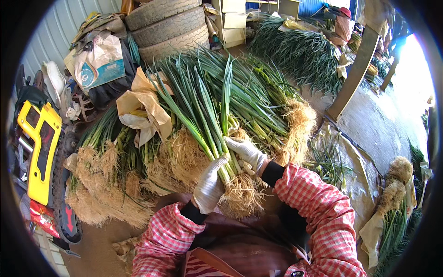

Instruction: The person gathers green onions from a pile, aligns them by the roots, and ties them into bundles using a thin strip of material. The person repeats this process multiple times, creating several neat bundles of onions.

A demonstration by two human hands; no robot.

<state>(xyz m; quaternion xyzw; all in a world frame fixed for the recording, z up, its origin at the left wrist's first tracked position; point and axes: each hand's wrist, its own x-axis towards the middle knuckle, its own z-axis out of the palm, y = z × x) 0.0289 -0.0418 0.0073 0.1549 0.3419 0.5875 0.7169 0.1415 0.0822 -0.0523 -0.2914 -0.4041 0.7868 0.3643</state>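
A bunch of green onions (213,138) rises in front of me, leaves tilted up and away, with pale tangled roots (241,196) toward my body. My left hand (210,185), in a whitish work glove, is closed around the lower stalks from the left. From the right, my gloved right hand (247,153) grips the same bunch a little higher; part of its fingers is hidden by stalks. Directly behind lies a big heap of green onions (263,104), its roots facing me and to the right. More rooty onions (104,159) lie at the left.
A brown paper wrapping (145,104) lies on the left of the heap. Beyond it are stacked tyres (168,25). A yellow tracked machine (44,152) stands at far left. A slanting post (354,76), another onion pile (295,53) and a wrapped onion bundle (392,217) are on the right.
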